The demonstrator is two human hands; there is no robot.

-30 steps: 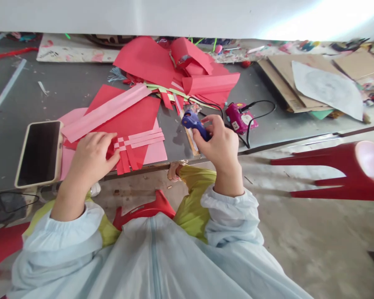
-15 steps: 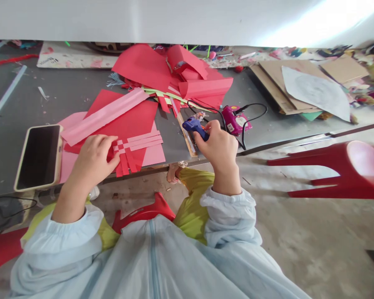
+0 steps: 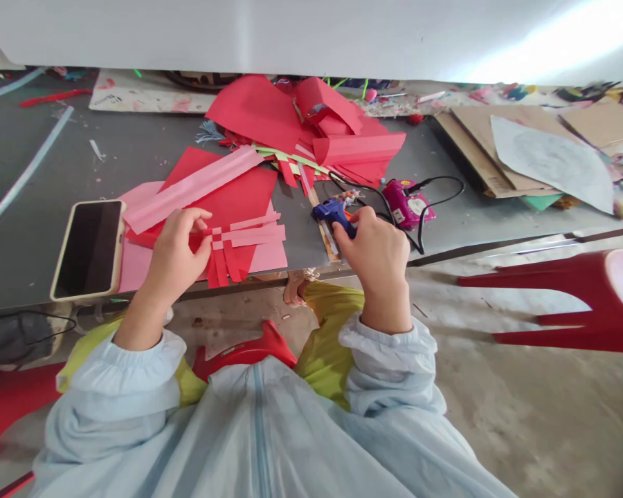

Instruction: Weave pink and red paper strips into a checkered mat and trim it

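Note:
Between the thumb and fingers of my left hand (image 3: 181, 245) is the left end of a small weave of red and pink paper strips (image 3: 223, 238). Its pink strips stretch to the right and its red ones hang toward the table edge. Under it lie red paper (image 3: 239, 190) and pink paper (image 3: 270, 256). My right hand (image 3: 376, 242) is closed around the handle of a blue glue gun (image 3: 333, 213), whose nozzle side is over a narrow cardboard strip (image 3: 328, 238). A purple box with a black cord (image 3: 409, 204) sits just behind that hand.
A phone (image 3: 88, 249) lies at the left by the table edge. Crumpled red paper (image 3: 259, 114) is piled at the back. Cardboard sheets (image 3: 467, 145) and a grey-white paper piece (image 3: 550, 162) lie at the right. A red stool (image 3: 565, 283) lies or stands beyond the table edge.
The view has shifted, so the table things appear farther right. My left hand has the woven strips slightly raised, with their pink ends more spread. My right hand keeps the glue gun.

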